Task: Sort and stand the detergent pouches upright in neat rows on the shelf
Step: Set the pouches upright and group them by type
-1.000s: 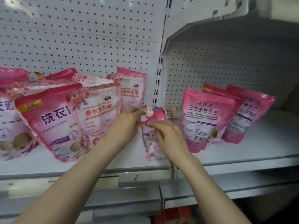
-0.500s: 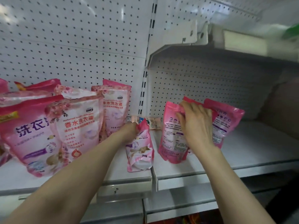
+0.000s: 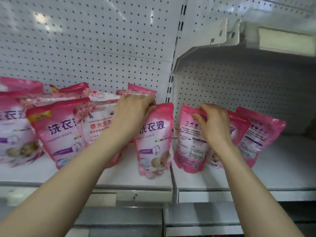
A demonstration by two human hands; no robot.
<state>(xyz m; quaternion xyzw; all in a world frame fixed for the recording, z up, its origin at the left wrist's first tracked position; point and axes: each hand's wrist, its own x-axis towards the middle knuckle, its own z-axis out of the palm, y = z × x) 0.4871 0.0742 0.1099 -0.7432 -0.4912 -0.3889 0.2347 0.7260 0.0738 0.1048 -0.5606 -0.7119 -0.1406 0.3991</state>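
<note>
Left hand (image 3: 134, 112) fingers are clamping one front-facing detergent pouch (image 3: 154, 142); right hand (image 3: 213, 124) fingers are clamping one back-facing pouch (image 3: 187, 147), two more pouches (image 3: 259, 134) crowding just behind them.

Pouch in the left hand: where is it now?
Head view, centre: the pouch stands at the left shelf's right end, beside the back-label pouch the right hand grips.

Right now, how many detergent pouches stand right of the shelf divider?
3: back-facing pouch pinched by the right hand, middle pouch behind it, far-right pouch. Others could be hidden.
</note>
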